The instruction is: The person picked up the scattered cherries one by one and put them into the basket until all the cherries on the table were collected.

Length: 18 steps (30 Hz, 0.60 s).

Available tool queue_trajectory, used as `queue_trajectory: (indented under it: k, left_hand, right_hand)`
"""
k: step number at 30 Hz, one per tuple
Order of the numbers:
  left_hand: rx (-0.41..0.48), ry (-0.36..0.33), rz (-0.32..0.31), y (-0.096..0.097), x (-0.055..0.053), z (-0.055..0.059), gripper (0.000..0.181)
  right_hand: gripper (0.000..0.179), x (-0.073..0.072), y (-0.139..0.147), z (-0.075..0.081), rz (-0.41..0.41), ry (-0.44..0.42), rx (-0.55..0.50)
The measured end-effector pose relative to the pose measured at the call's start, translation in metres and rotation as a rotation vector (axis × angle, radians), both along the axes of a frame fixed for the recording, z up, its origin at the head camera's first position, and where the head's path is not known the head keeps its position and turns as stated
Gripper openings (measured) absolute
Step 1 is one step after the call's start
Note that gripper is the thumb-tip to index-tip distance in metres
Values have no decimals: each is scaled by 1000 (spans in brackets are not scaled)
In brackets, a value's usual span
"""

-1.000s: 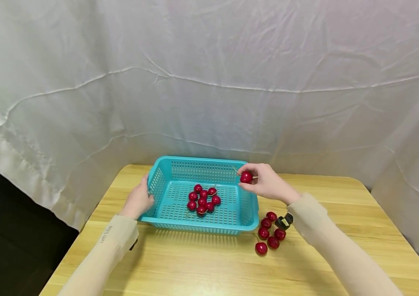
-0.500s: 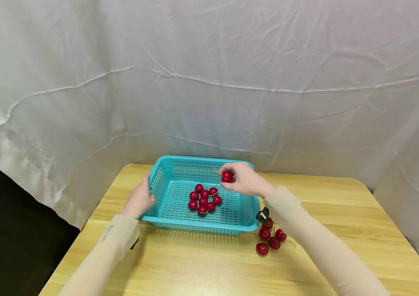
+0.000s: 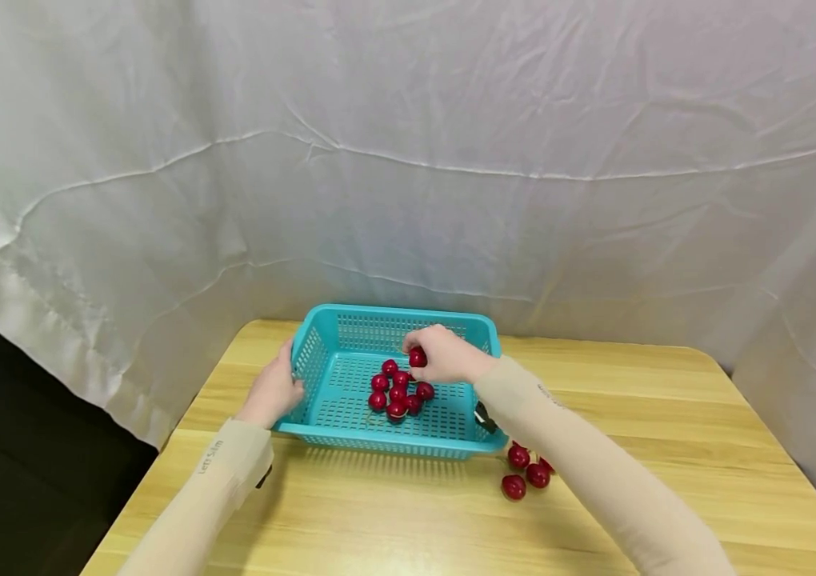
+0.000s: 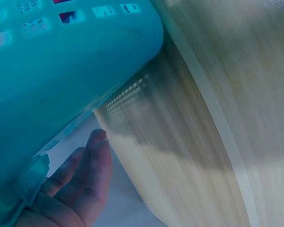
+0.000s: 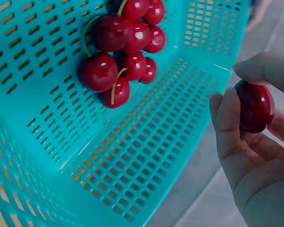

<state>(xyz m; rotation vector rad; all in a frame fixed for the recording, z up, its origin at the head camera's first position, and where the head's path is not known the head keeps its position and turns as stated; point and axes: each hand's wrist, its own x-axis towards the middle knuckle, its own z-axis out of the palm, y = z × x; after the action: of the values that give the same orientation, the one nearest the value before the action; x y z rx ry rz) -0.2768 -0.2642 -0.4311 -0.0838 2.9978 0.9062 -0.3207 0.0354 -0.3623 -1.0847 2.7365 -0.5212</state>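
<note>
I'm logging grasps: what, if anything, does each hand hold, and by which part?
The right hand pinches a red cherry by its sides, between thumb and fingers; the left hand holds the teal basket by the rim at its left end.

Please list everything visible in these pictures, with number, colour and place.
Wrinkled fabric backdrop: count unclear, pale grey, behind.
Dark patch: one, black, lower left.
Wooden table: one, light yellow, before the backdrop.
Rectangular perforated plastic basket: one, turquoise, on the table.
Round glossy cherries: nine visible, red, inside the basket.
Loose cherries: at least four, red, on the table by the basket's front right corner.
Held cherry: one, red, above the basket.
Small wrist devices: two, black, one per wrist.
Long sleeves: two, beige, both arms.
Left hand: one, bare, gripping the basket's left end.
Right hand: one, bare, pinching the held cherry.
</note>
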Motion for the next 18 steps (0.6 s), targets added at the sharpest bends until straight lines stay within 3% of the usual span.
queue_trajectory:
  k: [11, 18]
  left_hand:
    - [-4, -7, -2, 1, -2, 1, 83]
    - [-9, -4, -2, 1, 1, 3, 83]
  right_hand:
    - [32, -4, -18, -21, -37, -14, 142]
    - [30, -4, -19, -29, -36, -33, 152]
